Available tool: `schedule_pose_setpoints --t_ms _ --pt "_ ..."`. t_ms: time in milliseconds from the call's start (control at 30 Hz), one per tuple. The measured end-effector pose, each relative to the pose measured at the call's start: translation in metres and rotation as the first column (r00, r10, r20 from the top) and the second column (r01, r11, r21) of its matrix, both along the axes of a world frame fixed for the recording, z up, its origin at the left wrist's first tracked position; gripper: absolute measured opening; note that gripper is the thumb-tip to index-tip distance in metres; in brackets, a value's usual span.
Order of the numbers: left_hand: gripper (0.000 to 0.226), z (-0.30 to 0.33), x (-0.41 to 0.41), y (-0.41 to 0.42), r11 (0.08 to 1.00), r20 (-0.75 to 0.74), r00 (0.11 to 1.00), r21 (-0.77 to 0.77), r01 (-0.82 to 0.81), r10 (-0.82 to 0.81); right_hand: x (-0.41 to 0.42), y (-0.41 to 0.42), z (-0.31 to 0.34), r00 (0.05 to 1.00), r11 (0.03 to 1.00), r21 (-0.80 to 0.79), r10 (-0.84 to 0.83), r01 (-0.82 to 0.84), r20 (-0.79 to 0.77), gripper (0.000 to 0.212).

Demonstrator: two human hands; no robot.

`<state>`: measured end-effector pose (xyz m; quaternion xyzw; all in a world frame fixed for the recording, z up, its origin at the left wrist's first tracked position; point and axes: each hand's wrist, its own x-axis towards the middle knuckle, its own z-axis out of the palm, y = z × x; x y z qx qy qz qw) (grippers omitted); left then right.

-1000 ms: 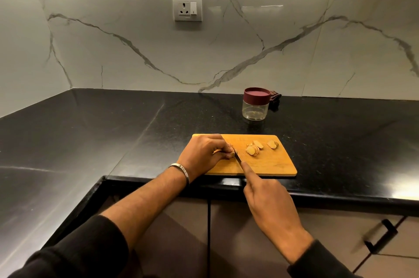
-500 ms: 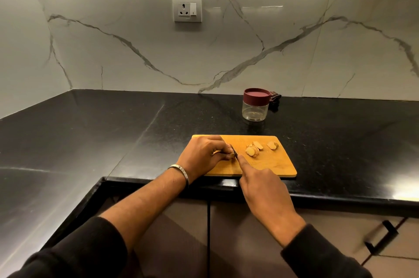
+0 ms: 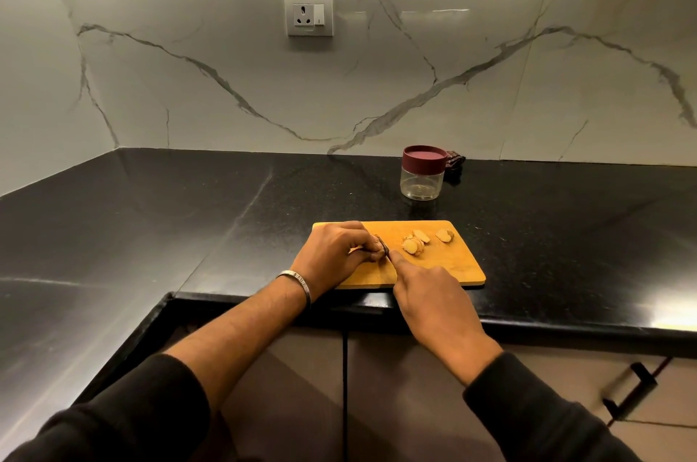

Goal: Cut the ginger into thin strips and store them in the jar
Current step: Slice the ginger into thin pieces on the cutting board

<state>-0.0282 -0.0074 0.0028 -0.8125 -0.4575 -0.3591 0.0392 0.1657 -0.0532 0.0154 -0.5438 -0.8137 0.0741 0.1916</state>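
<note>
Your left hand [image 3: 333,252] curls its fingers around the ginger [image 3: 376,240], hiding most of it, on the cutting board [image 3: 449,265] at the bench's front edge. Your right hand [image 3: 433,301] grips the knife [image 3: 385,247]; only a bit of blade shows. Ginger slices [image 3: 415,241] lie beside it. The jar [image 3: 422,177] stands behind, lid on.

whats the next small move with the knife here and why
Probably press the knife down through the ginger piece that the left hand pins on the cutting board. The right hand has its forefinger along the blade's back, right against that piece. Only a few slices lie cut so far, none yet strips, and the jar has its lid on.
</note>
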Motion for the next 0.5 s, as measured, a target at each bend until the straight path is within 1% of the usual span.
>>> schedule_pose_setpoints --t_ms 167,500 --pt "0.005 -0.002 0.0 0.001 1.0 0.006 1.0 0.001 -0.017 0.017 0.006 -0.008 -0.001 0.996 1.0 0.006 -0.014 0.014 -0.087 0.051" --pt "0.006 -0.002 0.0 0.001 1.0 0.008 1.0 0.013 -0.023 0.023 0.002 -0.01 -0.008 0.998 0.999 0.053 -0.01 0.014 -0.063 0.055"
